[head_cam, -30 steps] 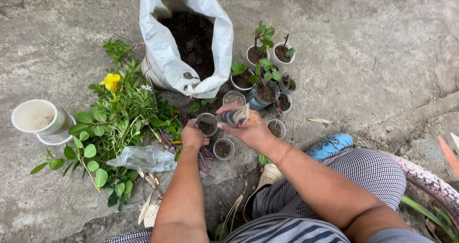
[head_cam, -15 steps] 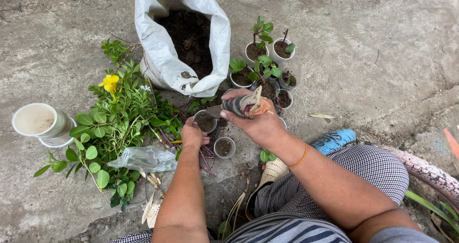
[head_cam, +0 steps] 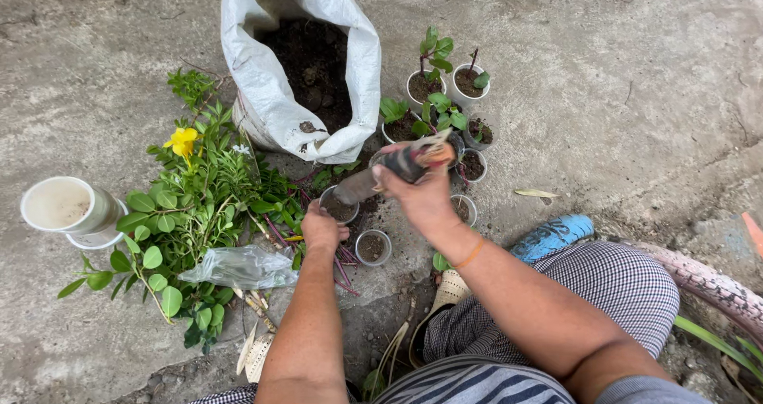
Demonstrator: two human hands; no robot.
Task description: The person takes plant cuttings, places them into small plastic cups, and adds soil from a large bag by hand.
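Two hands work over soil cups: left hand fingers curled on a small cup, right hand fingers gripping a trowel tilted above it.

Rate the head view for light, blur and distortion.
Head view: soft, even daylight, no hard shadows or glare; the soil inside the sack goes dark. Right hand and trowel are slightly soft, left hand and cups sharp. Mild wide-angle stretch at the edges.

trowel: soil-caked, tilted blade-down over cup | small cup: upright, soil-filled, on concrete
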